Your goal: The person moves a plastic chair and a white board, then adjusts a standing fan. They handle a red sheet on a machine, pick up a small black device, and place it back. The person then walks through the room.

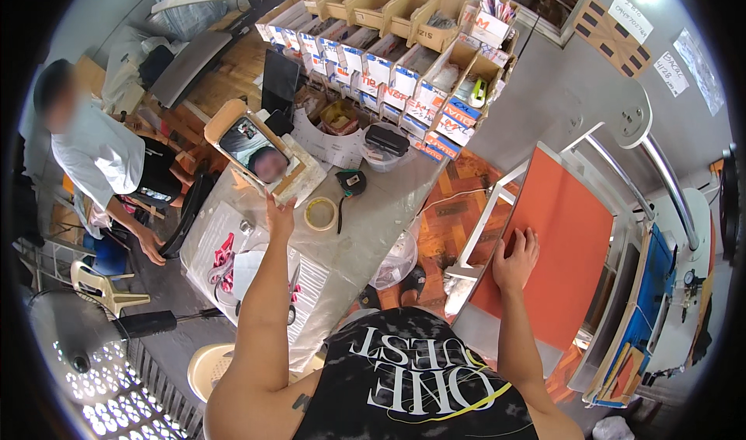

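My left hand (280, 214) grips the lower edge of a tan stand holding a framed, mirror-like screen (252, 148). To its right are a roll of tape (320, 213) and a black-and-green tape measure (351, 182). Nearer me, pink fabric (223, 257) and white sheets lie on the plastic-covered table (365, 222). My right hand (515, 261) rests open, fingers lightly bent, on the orange pad (565, 243) of a white-framed press.
A co-worker (97, 148) stands at the left by a black chair. Stacked cardboard bins (388, 67) line the table's far end. A fan (74, 339) and plastic chair (101, 284) are at lower left. Metal press arms (676, 207) occupy the right, beside the wall.
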`<state>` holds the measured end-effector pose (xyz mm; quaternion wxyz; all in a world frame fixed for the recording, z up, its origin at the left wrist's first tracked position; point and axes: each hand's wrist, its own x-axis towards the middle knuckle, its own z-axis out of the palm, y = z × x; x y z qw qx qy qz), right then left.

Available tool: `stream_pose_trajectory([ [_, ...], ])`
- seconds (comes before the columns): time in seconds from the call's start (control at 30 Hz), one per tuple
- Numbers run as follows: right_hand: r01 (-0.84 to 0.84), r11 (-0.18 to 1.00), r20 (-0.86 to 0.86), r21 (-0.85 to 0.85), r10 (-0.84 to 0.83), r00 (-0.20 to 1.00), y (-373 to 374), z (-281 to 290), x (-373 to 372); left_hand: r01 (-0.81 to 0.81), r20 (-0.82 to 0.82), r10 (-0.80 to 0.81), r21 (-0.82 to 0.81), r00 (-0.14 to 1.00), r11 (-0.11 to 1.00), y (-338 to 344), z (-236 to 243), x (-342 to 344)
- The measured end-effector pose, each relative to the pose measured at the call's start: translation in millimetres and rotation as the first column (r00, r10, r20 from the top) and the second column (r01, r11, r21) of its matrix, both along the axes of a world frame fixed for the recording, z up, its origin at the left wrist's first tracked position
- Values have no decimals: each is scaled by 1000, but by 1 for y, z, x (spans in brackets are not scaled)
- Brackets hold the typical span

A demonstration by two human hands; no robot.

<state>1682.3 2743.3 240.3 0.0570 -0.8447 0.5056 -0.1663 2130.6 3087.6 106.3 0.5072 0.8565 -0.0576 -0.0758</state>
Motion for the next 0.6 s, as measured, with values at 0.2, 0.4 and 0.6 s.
stream_pose_trajectory([
  [0.2,-18,1000,9,-25,18,1000,0,-2,-1,-58,74,53,56,996,997,-3,6,-18],
  [0.4,0,1000,9,3,0,1000,1,-1,-1,-94,130,91,11,987,996,16,19,-61],
  [0.6,-22,999,12,-28,22,1000,0,-4,-3,67,106,-75,76,992,995,35,24,-145],
])
